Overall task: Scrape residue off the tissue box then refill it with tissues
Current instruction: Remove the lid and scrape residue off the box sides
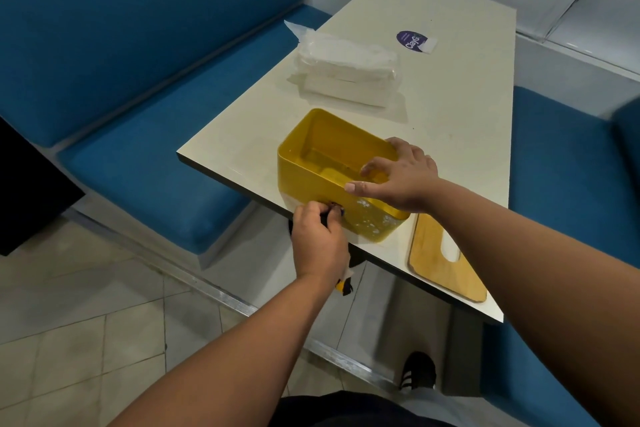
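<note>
2 hands share the job: your right hand (403, 175) grips the box (311, 177) rim at the table (450, 114) edge to brace it, while your left hand (320, 239) pinches a scraper (mostly hidden) against the speckled side. Tissues (346, 71) wait behind.

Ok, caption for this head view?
Left hand scrapes residue off yellow tissue box while right hand steadies its rim.
</note>
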